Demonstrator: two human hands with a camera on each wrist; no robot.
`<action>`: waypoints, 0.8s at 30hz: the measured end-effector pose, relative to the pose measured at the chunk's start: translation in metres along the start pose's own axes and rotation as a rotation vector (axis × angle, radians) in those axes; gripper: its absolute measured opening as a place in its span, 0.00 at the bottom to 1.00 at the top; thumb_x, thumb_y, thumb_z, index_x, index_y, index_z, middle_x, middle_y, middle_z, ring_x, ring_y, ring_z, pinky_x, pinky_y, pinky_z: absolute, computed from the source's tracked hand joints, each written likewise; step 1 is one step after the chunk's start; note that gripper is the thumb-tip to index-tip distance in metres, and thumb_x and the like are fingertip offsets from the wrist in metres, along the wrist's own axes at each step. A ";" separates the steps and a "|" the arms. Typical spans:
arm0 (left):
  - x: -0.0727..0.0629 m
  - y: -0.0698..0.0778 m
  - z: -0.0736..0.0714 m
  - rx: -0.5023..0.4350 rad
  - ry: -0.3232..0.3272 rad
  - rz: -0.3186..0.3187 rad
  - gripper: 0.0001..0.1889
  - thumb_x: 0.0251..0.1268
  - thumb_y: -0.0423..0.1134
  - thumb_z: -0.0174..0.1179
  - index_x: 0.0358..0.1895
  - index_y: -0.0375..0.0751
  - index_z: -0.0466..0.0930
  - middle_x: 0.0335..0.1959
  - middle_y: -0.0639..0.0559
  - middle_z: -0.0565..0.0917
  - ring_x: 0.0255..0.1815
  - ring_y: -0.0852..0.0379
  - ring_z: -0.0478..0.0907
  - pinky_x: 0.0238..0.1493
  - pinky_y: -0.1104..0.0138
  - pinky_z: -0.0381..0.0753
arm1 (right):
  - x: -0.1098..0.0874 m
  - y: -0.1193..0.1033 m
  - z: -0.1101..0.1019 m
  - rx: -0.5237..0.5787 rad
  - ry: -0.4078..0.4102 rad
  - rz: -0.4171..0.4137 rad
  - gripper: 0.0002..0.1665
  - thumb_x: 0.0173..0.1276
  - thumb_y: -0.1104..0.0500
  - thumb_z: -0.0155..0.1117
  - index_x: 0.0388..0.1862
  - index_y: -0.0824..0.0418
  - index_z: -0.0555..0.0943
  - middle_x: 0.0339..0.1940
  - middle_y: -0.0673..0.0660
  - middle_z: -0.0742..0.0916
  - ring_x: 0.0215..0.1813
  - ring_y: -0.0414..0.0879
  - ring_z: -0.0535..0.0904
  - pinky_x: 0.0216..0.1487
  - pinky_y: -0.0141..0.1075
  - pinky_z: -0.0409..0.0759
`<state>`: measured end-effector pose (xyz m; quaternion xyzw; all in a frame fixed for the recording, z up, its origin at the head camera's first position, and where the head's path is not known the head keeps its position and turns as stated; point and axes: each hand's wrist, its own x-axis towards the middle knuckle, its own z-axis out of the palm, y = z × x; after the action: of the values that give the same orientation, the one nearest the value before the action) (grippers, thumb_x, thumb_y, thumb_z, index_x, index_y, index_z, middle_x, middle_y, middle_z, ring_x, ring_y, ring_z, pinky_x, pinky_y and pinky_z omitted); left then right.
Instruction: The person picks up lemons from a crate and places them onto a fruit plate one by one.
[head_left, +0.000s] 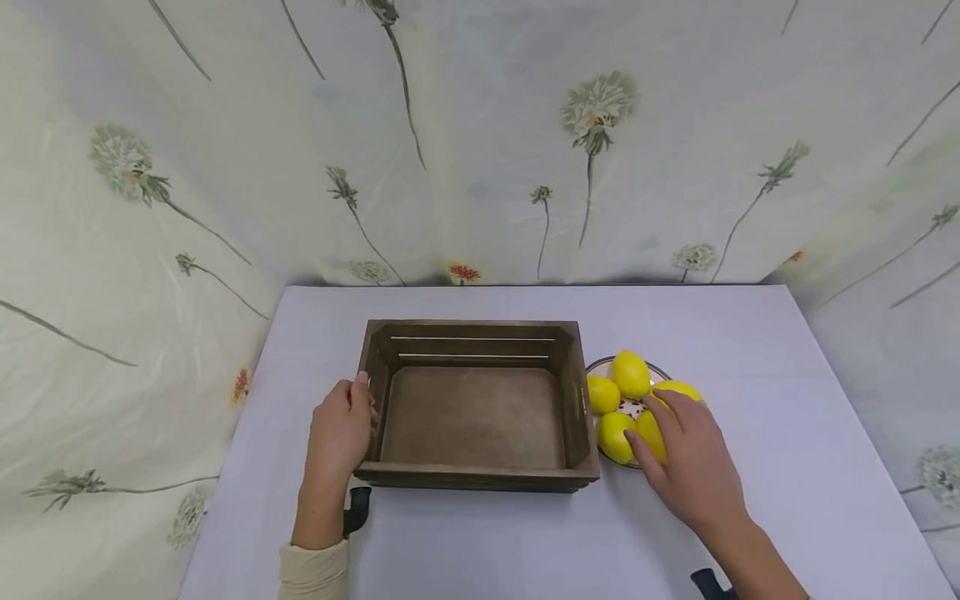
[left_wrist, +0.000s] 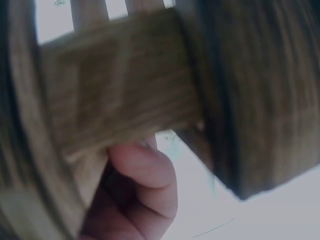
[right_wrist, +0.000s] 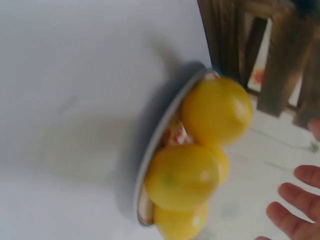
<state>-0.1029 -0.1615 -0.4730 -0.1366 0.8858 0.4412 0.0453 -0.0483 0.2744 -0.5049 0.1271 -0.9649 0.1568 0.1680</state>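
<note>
A brown wooden crate [head_left: 472,417] stands on the table, with bare boards showing inside. My left hand [head_left: 341,425] holds its left end. In the left wrist view, curled fingers [left_wrist: 142,165] sit under a slat [left_wrist: 120,85] of the crate. Just right of the crate, a round plate [head_left: 657,372] with a dark rim and red pattern bears several yellow lemons [head_left: 631,373]. My right hand [head_left: 693,462] is over the plate's right side, partly covering some lemons. The right wrist view shows its fingers [right_wrist: 300,197] spread and apart from the lemons [right_wrist: 182,177].
A white cloth covers the table [head_left: 465,550]. Behind and beside it hangs a pale curtain [head_left: 480,125] printed with dandelions. The crate's right wall reaches close against the plate's left edge.
</note>
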 end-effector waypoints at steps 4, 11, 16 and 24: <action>-0.001 0.002 -0.001 0.009 -0.008 0.001 0.30 0.87 0.59 0.36 0.40 0.38 0.77 0.31 0.46 0.83 0.27 0.52 0.80 0.25 0.60 0.74 | 0.003 0.006 -0.012 -0.001 -0.002 0.050 0.40 0.62 0.51 0.75 0.67 0.72 0.75 0.65 0.70 0.78 0.68 0.67 0.70 0.74 0.66 0.60; -0.002 0.003 -0.004 0.057 -0.028 0.011 0.29 0.87 0.58 0.36 0.41 0.37 0.77 0.31 0.46 0.83 0.26 0.52 0.79 0.25 0.60 0.73 | 0.004 0.019 -0.026 -0.026 -0.001 0.059 0.48 0.60 0.45 0.76 0.71 0.71 0.72 0.68 0.70 0.77 0.71 0.67 0.67 0.76 0.65 0.56; -0.001 0.001 -0.006 0.093 -0.030 0.016 0.28 0.87 0.57 0.35 0.41 0.37 0.77 0.31 0.47 0.83 0.26 0.52 0.79 0.25 0.60 0.73 | 0.001 0.026 -0.030 -0.031 0.010 0.047 0.49 0.58 0.46 0.78 0.72 0.71 0.72 0.68 0.70 0.76 0.71 0.67 0.67 0.77 0.62 0.57; -0.001 0.004 -0.006 0.095 -0.021 0.017 0.28 0.88 0.56 0.35 0.41 0.37 0.76 0.31 0.46 0.83 0.27 0.52 0.80 0.26 0.60 0.73 | -0.004 0.029 -0.035 -0.056 -0.010 0.074 0.49 0.59 0.48 0.78 0.73 0.71 0.71 0.69 0.72 0.75 0.71 0.69 0.67 0.79 0.61 0.54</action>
<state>-0.1028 -0.1639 -0.4666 -0.1220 0.9064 0.4004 0.0572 -0.0431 0.3139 -0.4823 0.0875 -0.9737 0.1353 0.1610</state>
